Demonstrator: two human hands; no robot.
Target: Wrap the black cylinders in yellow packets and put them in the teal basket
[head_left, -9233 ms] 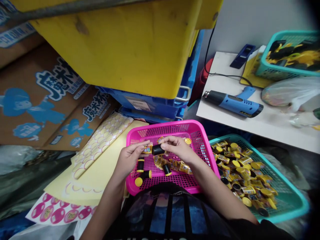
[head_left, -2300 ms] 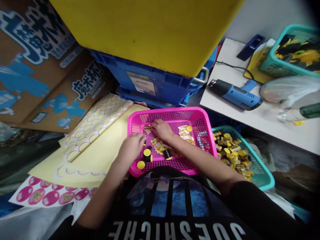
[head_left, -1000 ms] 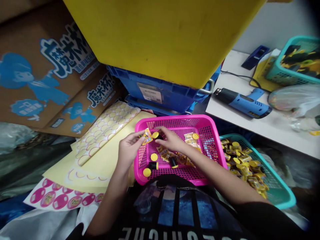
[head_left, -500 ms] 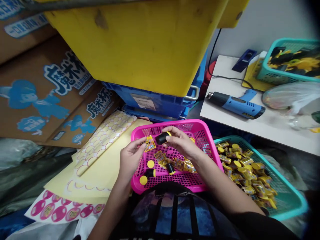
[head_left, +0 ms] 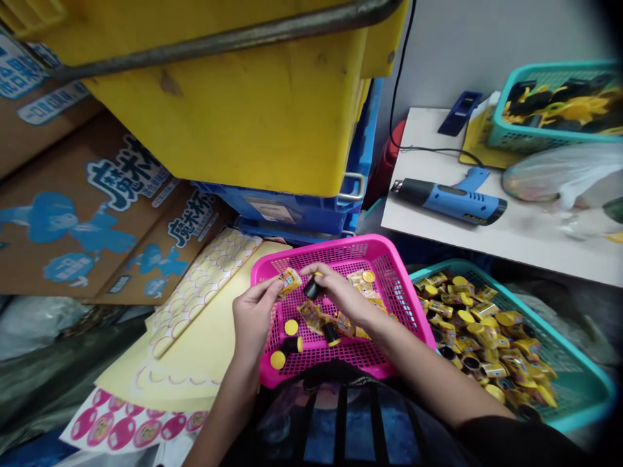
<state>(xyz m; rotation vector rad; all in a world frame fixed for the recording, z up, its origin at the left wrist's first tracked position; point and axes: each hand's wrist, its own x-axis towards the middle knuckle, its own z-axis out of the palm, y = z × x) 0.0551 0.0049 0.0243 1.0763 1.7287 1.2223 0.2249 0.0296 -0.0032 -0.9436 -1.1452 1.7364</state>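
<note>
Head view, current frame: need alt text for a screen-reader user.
Seen from the person's head, the left hand pinches a small yellow sachet and the right hand a black cylinder above a pink plastic basket holding loose sachets and yellow caps. A teal basket heaped with more sits to the right, below a white table bearing a blue heat gun.

Hot-pink mesh basket (head_left: pixel 372 245), holes in a tight grid. Inside, a yellow foil packet (head_left: pixel 291 281) with small red and blue print, a matte black cylinder (head_left: pixel 312 289), round yellow caps (head_left: pixel 278 360). Teal lattice basket (head_left: pixel 584 397), heaped with yellow and black. Brown cartons (head_left: pixel 63 259) printed in blue. Cream sheet (head_left: pixel 204 288) of pink-edged scalloped circles. White sticker sheet (head_left: pixel 117 421) with magenta dots. Yellow crate (head_left: pixel 219 130) above blue crate (head_left: pixel 292 211). Blue-and-black heat gun (head_left: pixel 450 204).
</note>
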